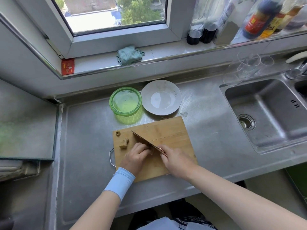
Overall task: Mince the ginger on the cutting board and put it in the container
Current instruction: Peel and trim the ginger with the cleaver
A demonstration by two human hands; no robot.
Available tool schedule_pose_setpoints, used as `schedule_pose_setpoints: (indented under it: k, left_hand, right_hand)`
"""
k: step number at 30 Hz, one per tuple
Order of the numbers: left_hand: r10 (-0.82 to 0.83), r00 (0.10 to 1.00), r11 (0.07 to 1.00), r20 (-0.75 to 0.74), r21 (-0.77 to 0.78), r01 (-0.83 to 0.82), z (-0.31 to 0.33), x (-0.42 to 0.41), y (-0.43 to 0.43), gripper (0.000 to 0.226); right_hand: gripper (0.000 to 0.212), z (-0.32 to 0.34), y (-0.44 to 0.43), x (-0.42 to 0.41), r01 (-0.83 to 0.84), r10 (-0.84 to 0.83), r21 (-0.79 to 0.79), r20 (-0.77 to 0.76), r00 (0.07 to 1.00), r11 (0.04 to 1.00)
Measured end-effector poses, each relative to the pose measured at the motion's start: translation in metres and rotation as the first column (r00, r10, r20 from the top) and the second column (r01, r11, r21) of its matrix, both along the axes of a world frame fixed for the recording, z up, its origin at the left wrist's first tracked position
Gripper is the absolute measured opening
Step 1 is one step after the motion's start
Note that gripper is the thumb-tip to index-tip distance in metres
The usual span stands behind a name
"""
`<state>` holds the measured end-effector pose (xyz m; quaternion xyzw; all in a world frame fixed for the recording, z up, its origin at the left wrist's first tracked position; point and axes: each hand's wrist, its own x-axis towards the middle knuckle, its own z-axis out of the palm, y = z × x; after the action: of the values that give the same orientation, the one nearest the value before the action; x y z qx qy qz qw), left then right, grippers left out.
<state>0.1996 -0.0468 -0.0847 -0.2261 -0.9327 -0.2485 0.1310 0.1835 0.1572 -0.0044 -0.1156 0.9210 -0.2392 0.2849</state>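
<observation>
A: Ginger [124, 143] where?
B: On the cutting board [166, 133], left of the knife [144, 140]; another bit under my left hand [136, 155], fingers curled on it. Right hand [174, 161] clamps the handle.
A: Handling?
B: Likely firm, light, rolls. I'd pin it flat-side down.

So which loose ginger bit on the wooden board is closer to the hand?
The bigger tan ginger chunk, just beside the left hand; the smaller bit sits at the wooden board's far-left corner.

- I count three ginger chunks [118, 133] [124, 143] [151, 152]: one under left hand [135, 156], two left of it.
- One knife [142, 139], in right hand [174, 161].
- One container [111, 103], one plate [177, 98], beyond both hands.
- One cutting board [166, 130].
</observation>
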Motion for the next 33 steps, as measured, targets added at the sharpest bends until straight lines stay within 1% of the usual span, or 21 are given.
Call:
schedule_pose_setpoints:
  k: [6,10,14,22,26,33]
  left_hand:
    - [0.006,0.997,1.000,-0.072,0.022,-0.005,-0.004,-0.001,-0.002,0.021]
    - [0.025,0.990,0.999,-0.142,-0.023,-0.029,-0.018,-0.001,-0.005,0.025]
    - [0.027,0.988,0.999,-0.155,-0.030,-0.033,-0.029,-0.002,-0.007,0.023]
    - [0.019,0.992,1.000,-0.126,0.015,-0.017,-0.021,-0.003,-0.006,0.023]
    - [0.014,0.996,1.000,-0.087,0.004,-0.013,-0.019,-0.004,-0.007,0.026]
    - [0.014,0.997,0.999,-0.070,0.036,-0.011,-0.016,-0.004,-0.006,0.022]
  right_hand:
    - [0.039,0.005,0.003,0.013,-0.051,0.051,-0.001,-0.122,0.991,0.999]
    - [0.040,0.003,0.007,0.024,-0.097,0.098,0.012,-0.182,0.978,0.995]
    - [0.041,0.002,0.013,0.028,-0.113,0.111,0.000,-0.216,0.970,0.994]
    - [0.039,0.015,0.017,0.023,-0.096,0.100,0.027,-0.163,0.982,0.995]
    - [0.037,0.021,0.016,0.022,-0.104,0.107,0.027,-0.144,0.984,0.994]
    - [0.035,0.023,0.015,0.022,-0.119,0.122,0.031,-0.127,0.984,0.992]
